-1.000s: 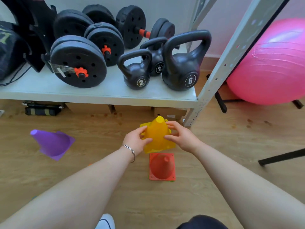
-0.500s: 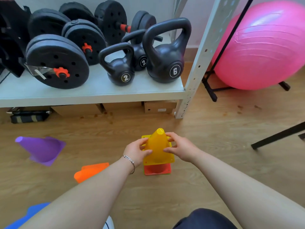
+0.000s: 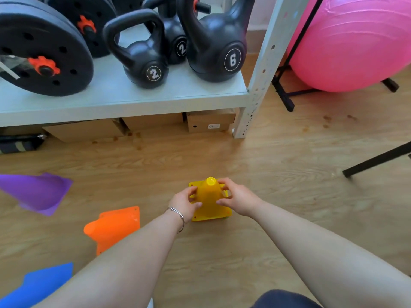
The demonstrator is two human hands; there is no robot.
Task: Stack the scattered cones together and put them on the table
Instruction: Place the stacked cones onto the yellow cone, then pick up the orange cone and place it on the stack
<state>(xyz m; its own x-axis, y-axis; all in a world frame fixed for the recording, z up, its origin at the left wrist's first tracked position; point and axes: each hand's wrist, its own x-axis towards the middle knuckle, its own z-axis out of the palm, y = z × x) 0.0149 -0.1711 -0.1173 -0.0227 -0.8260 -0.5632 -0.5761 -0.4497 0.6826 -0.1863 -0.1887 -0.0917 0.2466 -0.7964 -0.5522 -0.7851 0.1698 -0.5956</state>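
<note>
Standing upright on the wooden floor [image 3: 278,192], a yellow cone [image 3: 210,202] is gripped from both sides. The left hand [image 3: 184,204] is pressed against its left flank, with the fingers [image 3: 193,190] curled round the far side and the thumb laid on the near side. The right hand [image 3: 239,200] mirrors it on the right flank, its fingers [image 3: 223,184] wrapped just below the tip. Both hands are thus closed on the cone's body. A sliver of green is seen under the right edge of the yellow base; whether another cone is covered beneath cannot be told. A bracelet [image 3: 178,215] is worn on the left wrist.

An orange cone [image 3: 115,227] is seen lying on its side near the left forearm, apart from the yellow one. A purple cone [image 3: 37,193] lies tipped over further left, and a blue cone [image 3: 37,283] is cut off at the lower left corner.

Behind, a grey shelf [image 3: 124,97] is loaded with black kettlebells [image 3: 142,54] and weight plates [image 3: 42,54]. Cardboard boxes [image 3: 210,121] are stored under it, and a pink exercise ball [image 3: 353,43] is seen at the right.
</note>
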